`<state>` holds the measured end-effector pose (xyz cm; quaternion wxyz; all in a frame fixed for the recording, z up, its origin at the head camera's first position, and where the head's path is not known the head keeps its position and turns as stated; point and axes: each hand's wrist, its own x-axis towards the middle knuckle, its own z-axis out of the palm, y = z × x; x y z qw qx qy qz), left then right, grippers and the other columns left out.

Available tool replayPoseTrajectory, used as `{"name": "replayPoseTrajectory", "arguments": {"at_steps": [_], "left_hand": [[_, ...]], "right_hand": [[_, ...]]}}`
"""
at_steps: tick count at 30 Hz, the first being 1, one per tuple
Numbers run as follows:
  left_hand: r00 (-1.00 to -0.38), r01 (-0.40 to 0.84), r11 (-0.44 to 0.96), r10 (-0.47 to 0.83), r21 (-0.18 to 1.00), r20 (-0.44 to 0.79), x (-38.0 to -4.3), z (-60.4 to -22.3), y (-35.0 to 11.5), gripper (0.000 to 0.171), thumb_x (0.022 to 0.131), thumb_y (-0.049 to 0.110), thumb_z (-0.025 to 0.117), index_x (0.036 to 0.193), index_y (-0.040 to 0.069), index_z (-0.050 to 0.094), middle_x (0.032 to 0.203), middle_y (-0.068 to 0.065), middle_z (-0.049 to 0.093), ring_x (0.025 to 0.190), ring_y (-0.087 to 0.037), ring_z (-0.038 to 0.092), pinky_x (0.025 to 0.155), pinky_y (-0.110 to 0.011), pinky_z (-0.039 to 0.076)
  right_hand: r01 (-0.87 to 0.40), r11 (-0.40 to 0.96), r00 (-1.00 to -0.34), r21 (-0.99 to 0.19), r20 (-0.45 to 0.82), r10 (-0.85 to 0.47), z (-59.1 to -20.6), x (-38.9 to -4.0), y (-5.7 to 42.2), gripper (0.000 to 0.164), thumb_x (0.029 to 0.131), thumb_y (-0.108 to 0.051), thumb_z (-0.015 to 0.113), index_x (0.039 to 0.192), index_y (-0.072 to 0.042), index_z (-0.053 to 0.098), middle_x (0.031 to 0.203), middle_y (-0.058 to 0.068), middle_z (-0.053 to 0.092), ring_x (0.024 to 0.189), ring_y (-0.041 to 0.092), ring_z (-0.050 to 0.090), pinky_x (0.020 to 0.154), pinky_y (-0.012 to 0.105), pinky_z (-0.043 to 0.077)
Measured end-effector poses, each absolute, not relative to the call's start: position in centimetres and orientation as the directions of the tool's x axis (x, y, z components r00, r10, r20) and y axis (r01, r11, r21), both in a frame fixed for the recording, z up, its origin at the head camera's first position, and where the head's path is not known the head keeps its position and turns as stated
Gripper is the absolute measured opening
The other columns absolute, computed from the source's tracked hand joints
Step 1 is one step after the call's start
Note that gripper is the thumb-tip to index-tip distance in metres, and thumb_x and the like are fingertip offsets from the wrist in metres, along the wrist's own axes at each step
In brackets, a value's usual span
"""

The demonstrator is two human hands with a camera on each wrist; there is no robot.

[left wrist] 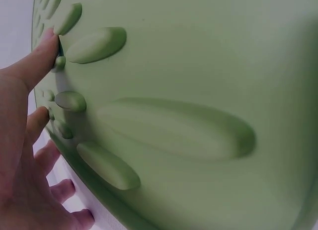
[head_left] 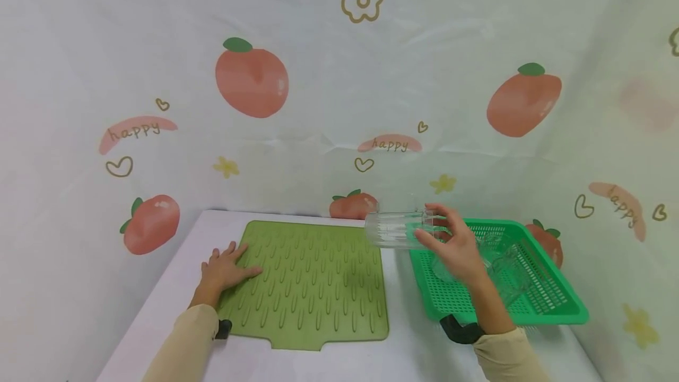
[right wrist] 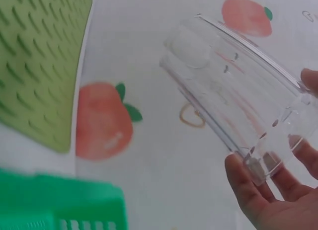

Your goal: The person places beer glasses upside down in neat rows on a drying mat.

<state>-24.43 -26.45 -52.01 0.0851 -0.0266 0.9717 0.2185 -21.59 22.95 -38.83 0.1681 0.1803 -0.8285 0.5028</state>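
My right hand (head_left: 453, 246) grips a tall clear drinking glass (head_left: 395, 229) by its thick base end, thumb on one side and fingers on the other. The glass lies sideways in the air, its mouth pointing left, over the gap between mat and basket. In the right wrist view the fingertips (right wrist: 238, 173) curl round the base of the glass (right wrist: 218, 86). My left hand (head_left: 225, 270) rests on the left edge of a green drying mat (head_left: 313, 282), fingers spread. The left wrist view shows the thumb (left wrist: 42, 56) lying on the ridged mat (left wrist: 198, 66).
A green plastic basket (head_left: 557, 311) with slotted walls stands at the right of the white table (head_left: 239, 364), with several clear glasses (head_left: 509, 270) inside. Behind the table hangs a white cloth (head_left: 318, 105) printed with fruit.
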Motion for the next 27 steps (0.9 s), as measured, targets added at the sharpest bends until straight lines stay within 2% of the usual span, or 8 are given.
{"name": "replayPoseTrajectory", "arguments": {"at_steps": [4, 12, 17, 24, 27], "left_hand": [[-0.983, -0.094, 0.901, -0.017, 0.424, -0.183, -24.3, -52.2, -26.7, 0.096, 0.089, 0.063, 0.066, 0.160, 0.007, 0.031, 0.166, -0.031, 0.019, 0.149, -0.066, 0.007, 0.111, -0.085, 0.011], [-0.982, -0.104, 0.902, -0.026, 0.420, -0.187, -24.2, -52.5, -27.0, 0.096, 0.089, 0.063, 0.066, 0.160, 0.007, 0.031, 0.166, -0.030, 0.018, 0.149, -0.065, 0.006, 0.112, -0.084, 0.011], [-0.984, -0.103, 0.892, -0.026, 0.439, -0.178, -24.3, -52.2, -26.9, 0.096, 0.089, 0.062, 0.067, 0.159, 0.007, 0.033, 0.166, -0.030, 0.019, 0.149, -0.066, 0.006, 0.112, -0.084, 0.010], [-0.983, -0.110, 0.885, -0.029, 0.453, -0.182, -24.4, -52.4, -26.6, 0.094, 0.089, 0.060, 0.068, 0.159, 0.008, 0.033, 0.166, -0.029, 0.018, 0.149, -0.065, 0.004, 0.113, -0.084, 0.007], [-0.984, -0.108, 0.889, -0.031, 0.446, -0.175, -24.4, -52.4, -26.6, 0.094, 0.089, 0.060, 0.068, 0.159, 0.008, 0.033, 0.166, -0.030, 0.019, 0.149, -0.065, 0.005, 0.113, -0.084, 0.008]], "right_hand": [[-0.433, 0.336, -0.900, -0.837, 0.419, -0.115, -40.1, -22.2, 21.2, 0.054, 0.095, -0.006, 0.070, 0.145, -0.006, 0.050, 0.140, 0.019, 0.052, 0.114, 0.007, 0.059, 0.086, 0.009, 0.053], [-0.338, 0.229, -0.940, -0.913, 0.338, -0.041, -42.4, -22.7, 17.5, 0.055, 0.094, -0.008, 0.072, 0.144, -0.004, 0.049, 0.138, 0.016, 0.053, 0.117, 0.019, 0.061, 0.087, 0.012, 0.053], [-0.348, 0.164, -0.937, -0.923, 0.346, -0.044, -43.6, -22.8, 15.4, 0.057, 0.094, -0.006, 0.072, 0.145, -0.002, 0.048, 0.141, 0.017, 0.051, 0.118, 0.018, 0.059, 0.089, 0.014, 0.053], [-0.362, 0.099, -0.931, -0.927, 0.355, -0.082, -45.0, -23.7, 13.0, 0.056, 0.093, -0.008, 0.074, 0.143, -0.007, 0.051, 0.143, 0.013, 0.052, 0.124, 0.036, 0.056, 0.089, 0.016, 0.054], [-0.362, 0.076, -0.930, -0.929, 0.355, -0.096, -45.4, -24.3, 11.9, 0.055, 0.093, -0.009, 0.075, 0.143, -0.008, 0.052, 0.144, 0.014, 0.052, 0.124, 0.037, 0.056, 0.089, 0.017, 0.055]]}}
